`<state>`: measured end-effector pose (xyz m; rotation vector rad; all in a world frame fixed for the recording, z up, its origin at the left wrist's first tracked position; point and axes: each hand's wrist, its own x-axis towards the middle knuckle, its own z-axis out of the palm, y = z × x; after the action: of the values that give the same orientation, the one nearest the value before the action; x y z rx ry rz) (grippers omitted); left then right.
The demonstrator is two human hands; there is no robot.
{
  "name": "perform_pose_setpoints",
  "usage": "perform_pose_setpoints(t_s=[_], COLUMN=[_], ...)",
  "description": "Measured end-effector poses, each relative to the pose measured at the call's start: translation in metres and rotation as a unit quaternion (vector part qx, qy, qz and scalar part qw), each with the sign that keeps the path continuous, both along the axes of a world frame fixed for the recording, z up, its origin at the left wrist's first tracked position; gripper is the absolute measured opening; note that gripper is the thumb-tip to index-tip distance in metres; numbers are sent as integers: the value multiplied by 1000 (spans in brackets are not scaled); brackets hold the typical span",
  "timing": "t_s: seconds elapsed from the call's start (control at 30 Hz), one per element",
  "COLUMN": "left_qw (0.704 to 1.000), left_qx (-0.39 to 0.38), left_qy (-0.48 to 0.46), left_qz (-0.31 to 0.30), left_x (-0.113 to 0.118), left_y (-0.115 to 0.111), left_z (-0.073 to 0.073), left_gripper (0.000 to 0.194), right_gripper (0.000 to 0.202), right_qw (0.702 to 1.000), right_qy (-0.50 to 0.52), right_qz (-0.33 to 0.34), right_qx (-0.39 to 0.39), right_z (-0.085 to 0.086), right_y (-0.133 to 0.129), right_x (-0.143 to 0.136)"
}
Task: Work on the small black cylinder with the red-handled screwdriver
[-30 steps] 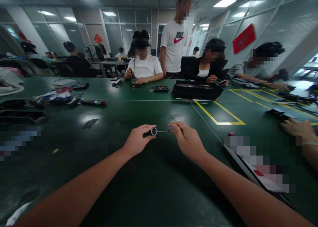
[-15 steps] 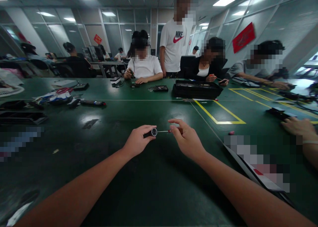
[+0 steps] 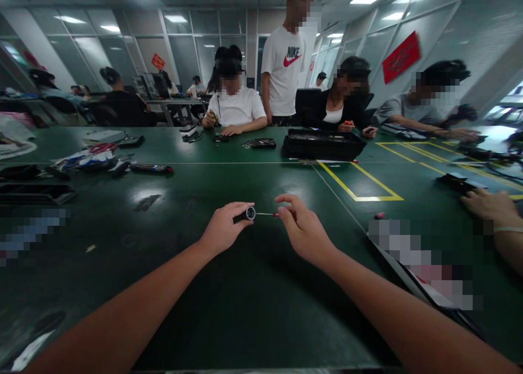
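My left hand (image 3: pixel 224 227) is closed on a small black cylindrical part (image 3: pixel 249 213) with a pale ring at its end, pinched between thumb and fingers. To its right, my right hand (image 3: pixel 304 227) grips a thin screwdriver (image 3: pixel 274 215) with a red section near the fingertips. The metal shaft runs level toward the black part, and its tip meets or nearly meets the ringed end. Most of the screwdriver's handle is hidden by my right fingers. Both hands are just above the green table (image 3: pixel 245 308).
A long black tray (image 3: pixel 324 146) stands at the back, before several seated people. Cables and tools (image 3: pixel 98 156) lie at the left, beside a dark pen-like tool (image 3: pixel 151 168). Another person's hand (image 3: pixel 488 205) rests at the right, near a grey-edged board (image 3: pixel 402 273).
The whole view has shifted slightly. Both hands keep nearly the same pose and hold the same things.
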<state>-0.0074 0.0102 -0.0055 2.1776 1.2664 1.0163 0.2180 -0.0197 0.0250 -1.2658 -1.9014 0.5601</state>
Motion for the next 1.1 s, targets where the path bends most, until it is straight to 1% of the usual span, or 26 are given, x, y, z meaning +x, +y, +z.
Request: perform_pose_setpoints(t_s=[0.13, 0.23, 0.33, 0.4, 0.53, 0.63, 0.7, 0.77, 0.8, 0.87, 0.9, 0.93, 0.97, 1.0, 1.1], left_qw=[1000, 1000, 1000, 1000, 1000, 1000, 1000, 999, 999, 998, 998, 999, 999, 999, 999], left_qx=[13, 16, 8, 2, -6, -8, -3, 18, 31, 44, 41, 33, 24, 18, 13], left_qy=[-5, -4, 8, 18, 20, 21, 25, 33, 37, 38, 36, 35, 34, 33, 30], left_qz=[14, 18, 14, 8, 15, 15, 8, -3, -4, 4, 11, 18, 21, 22, 13], left_x=[-1, -1, 0, 1, 1, 1, 3, 5, 5, 6, 6, 5, 5, 5, 6], left_y=[1, 1, 1, 0, 0, -1, -2, -3, -3, -3, -2, -1, 0, 0, 0], left_z=[1, 2, 1, 1, 1, 3, 4, 5, 6, 6, 5, 5, 4, 3, 2], left_gripper=[39, 38, 41, 42, 40, 40, 41, 43, 44, 44, 44, 43, 43, 43, 43], right_gripper=[22, 17, 28, 28, 18, 15, 19, 23, 25, 26, 25, 24, 24, 23, 24], right_qw=[999, 999, 999, 999, 997, 990, 978, 950, 928, 871, 852, 841, 835, 835, 856], right_qy=[33, 40, 24, 26, 81, 143, 204, 296, 350, 451, 481, 499, 509, 510, 485], right_qz=[25, 18, -10, -19, -3, -7, -18, -33, -39, -46, -57, -63, -67, -69, -61], right_qx=[7, -14, -33, -32, -11, -20, -47, -93, -125, -189, -198, -200, -199, -194, -169], right_z=[-7, -8, -6, -7, -10, -11, -11, -12, -13, -16, -17, -18, -19, -19, -21], right_y=[1, 3, 4, 5, 4, 5, 8, 13, 16, 23, 25, 27, 28, 29, 27], right_x=[1, 1, 2, 2, 1, -1, -2, -1, -1, 1, 2, 2, 3, 3, 3])
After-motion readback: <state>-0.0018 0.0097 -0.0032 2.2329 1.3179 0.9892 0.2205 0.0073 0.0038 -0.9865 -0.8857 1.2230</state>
